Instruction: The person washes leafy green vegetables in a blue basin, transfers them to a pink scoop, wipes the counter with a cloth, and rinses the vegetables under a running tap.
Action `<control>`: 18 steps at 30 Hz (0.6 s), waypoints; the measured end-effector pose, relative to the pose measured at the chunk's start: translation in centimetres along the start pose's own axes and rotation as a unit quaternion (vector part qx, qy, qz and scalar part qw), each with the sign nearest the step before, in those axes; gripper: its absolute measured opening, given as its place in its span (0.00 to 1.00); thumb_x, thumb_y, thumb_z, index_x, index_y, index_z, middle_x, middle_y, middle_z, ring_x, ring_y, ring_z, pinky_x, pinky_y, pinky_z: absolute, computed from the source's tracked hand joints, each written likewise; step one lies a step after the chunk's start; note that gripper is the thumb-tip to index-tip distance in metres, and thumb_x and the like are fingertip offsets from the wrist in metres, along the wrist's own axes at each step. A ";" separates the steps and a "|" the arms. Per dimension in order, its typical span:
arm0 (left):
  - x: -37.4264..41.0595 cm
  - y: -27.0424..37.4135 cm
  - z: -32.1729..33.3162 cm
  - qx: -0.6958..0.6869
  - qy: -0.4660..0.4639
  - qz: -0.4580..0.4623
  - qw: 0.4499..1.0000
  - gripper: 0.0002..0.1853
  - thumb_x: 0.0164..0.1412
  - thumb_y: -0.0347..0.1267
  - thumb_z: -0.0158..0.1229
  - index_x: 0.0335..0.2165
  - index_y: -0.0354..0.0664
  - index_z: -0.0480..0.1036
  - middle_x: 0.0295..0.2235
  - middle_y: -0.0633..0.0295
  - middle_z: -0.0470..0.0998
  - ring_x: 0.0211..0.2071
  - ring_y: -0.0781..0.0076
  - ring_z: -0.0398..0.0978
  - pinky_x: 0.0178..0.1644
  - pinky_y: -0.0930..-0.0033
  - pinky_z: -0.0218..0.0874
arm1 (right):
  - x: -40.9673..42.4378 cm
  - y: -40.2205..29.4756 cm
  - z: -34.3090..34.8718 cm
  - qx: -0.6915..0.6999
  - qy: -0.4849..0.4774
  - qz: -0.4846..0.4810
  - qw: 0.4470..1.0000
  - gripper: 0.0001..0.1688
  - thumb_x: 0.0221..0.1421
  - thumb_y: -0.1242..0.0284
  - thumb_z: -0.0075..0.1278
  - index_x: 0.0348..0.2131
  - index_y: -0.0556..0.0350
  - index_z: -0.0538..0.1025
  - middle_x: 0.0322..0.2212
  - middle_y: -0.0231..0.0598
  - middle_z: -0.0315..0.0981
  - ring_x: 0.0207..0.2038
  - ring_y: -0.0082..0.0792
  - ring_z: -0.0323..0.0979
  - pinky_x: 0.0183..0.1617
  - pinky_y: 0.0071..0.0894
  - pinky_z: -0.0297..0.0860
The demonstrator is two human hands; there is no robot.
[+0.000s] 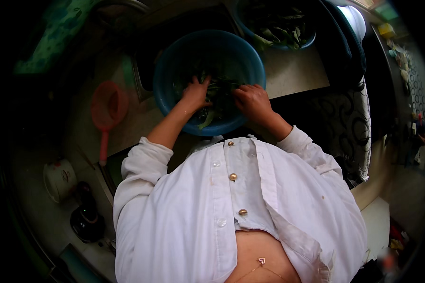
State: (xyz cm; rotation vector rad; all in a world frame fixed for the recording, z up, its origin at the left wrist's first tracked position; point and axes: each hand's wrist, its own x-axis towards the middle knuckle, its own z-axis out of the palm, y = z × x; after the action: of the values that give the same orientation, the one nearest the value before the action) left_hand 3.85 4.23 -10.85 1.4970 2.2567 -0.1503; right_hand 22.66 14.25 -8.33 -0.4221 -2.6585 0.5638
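A round blue plastic basin [253, 63] sits before me, with dark leafy greens [217, 90] in it. My left hand [196, 92] reaches into the basin with its fingers spread, touching the greens. Inside the right rim, my right hand [253, 102] has its fingers curled around some of the leafy greens. One pale green leaf [207, 119] lies near the basin's front wall. Shadow hides much of the basin's bottom, and the fingertips of my right hand are turned out of sight.
Behind to the right stands a second blue basin [310, 42] of leafy greens, on a pale countertop [294, 74]. A pink plastic strainer [104, 143] lies at left. Farther left are a white appliance [60, 180] and a black one [86, 223]. Patterned cloth [350, 123] hangs at right.
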 end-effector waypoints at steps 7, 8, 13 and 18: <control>-0.6 -0.7 -8.6 -0.253 0.109 -0.022 0.961 0.24 0.47 0.42 0.55 0.41 0.39 0.69 0.29 0.51 0.75 0.35 0.61 0.73 0.40 0.66 0.63 | -0.3 0.5 0.2 0.005 0.010 -0.008 1.000 0.03 0.35 0.76 0.48 0.18 0.53 0.69 0.18 0.35 0.65 0.25 0.37 0.67 0.30 0.36 0.61; -1.2 -0.7 -10.0 -0.266 0.118 -0.010 0.957 0.24 0.48 0.42 0.54 0.41 0.39 0.68 0.31 0.51 0.75 0.35 0.61 0.73 0.40 0.66 0.63 | -0.2 0.2 0.0 0.009 0.005 -0.010 1.000 0.03 0.35 0.76 0.48 0.18 0.53 0.69 0.18 0.35 0.65 0.25 0.37 0.67 0.30 0.36 0.61; 0.0 -3.3 -11.9 -0.301 0.076 0.069 0.948 0.24 0.50 0.44 0.54 0.41 0.38 0.69 0.34 0.53 0.74 0.36 0.63 0.72 0.41 0.66 0.61 | -0.2 0.4 0.3 0.014 0.028 -0.009 0.999 0.03 0.34 0.75 0.49 0.17 0.53 0.68 0.17 0.35 0.64 0.25 0.37 0.67 0.30 0.35 0.61; 2.5 -1.1 -5.8 -0.242 0.147 0.102 0.954 0.39 0.39 0.47 0.62 0.49 0.43 0.60 0.44 0.51 0.66 0.46 0.58 0.64 0.47 0.64 0.59 | -0.1 0.2 0.2 0.010 0.025 -0.009 1.000 0.04 0.34 0.74 0.49 0.17 0.52 0.69 0.17 0.34 0.65 0.25 0.36 0.67 0.30 0.35 0.61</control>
State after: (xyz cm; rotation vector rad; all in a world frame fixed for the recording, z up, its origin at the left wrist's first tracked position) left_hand 0.35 7.71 -6.75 1.5311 2.1154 0.6802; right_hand 22.71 14.30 -8.65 -0.3998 -2.6046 0.5664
